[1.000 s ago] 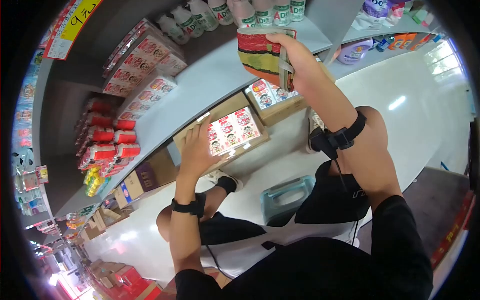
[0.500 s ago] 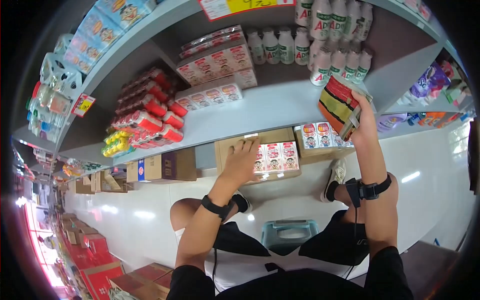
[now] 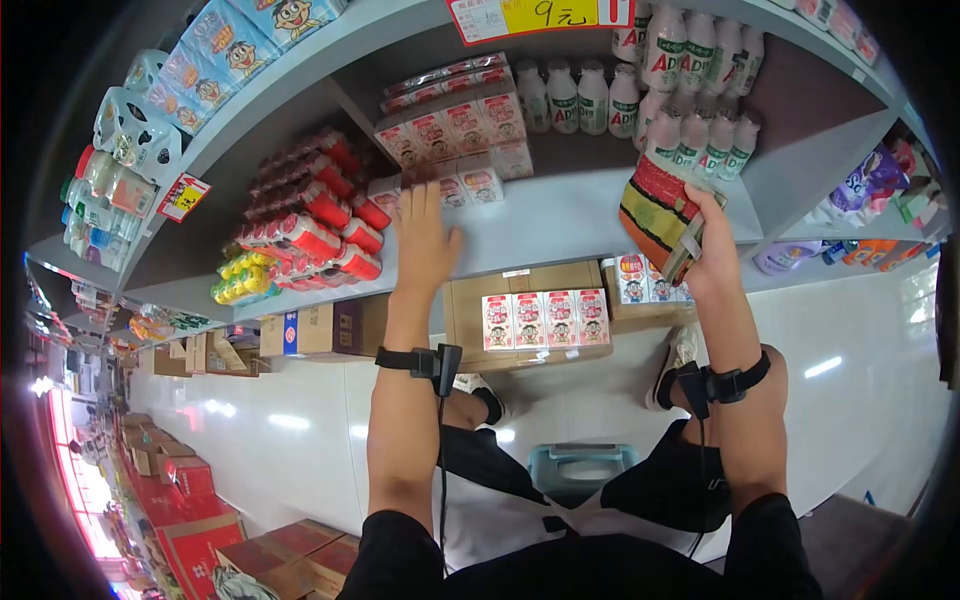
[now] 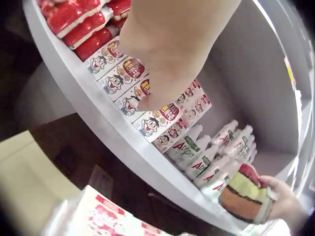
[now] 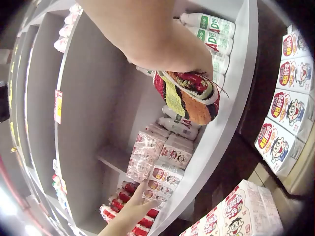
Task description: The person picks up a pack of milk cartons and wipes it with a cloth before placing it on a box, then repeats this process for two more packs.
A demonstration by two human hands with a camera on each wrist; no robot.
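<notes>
Left hand (image 3: pixel 425 240): lay across the front edge of the shelf (image 3: pixel 560 215), left of its middle, over the carton row; fingers long and straight, thumb standing apart. Whether they pressed on the cartons, I could not tell.
Right hand (image 3: pixel 712 245): held the striped cloth, its fingers closed narrowly around one side.
Striped cloth (image 3: pixel 660 210): one, folded, red, yellow and orange with dark bands, at the shelf's front edge toward the right corner, in front of the white bottles. The side grip left its broad face uncovered, presumably to keep that face usable.
Carton row (image 4: pixel 113 81): four fronts counted in the left wrist view, side by side along the front edge; likely faced outward so the print could be read.
Wrapped cartons (image 3: pixel 465 125): stacked behind the row, probably to save depth; total partly hidden.
White bottles (image 3: pixel 593 97): four upright in the left group, near the back; the stack toward the right side overlapped too much to count.
Red bottles (image 3: pixel 320 235): bundled on their sides near the left end, likely so the packs would pile steadily; too crowded to count.
Cardboard box (image 3: pixel 465 310): one below the shelf's front edge, showing four carton fronts.
Second box (image 3: pixel 630 318): one to its right, four carton fronts visible in the right wrist view.
Price tags (image 3: pixel 540 18): two nearby, on shelf edges, presumably for easy reading.
</notes>
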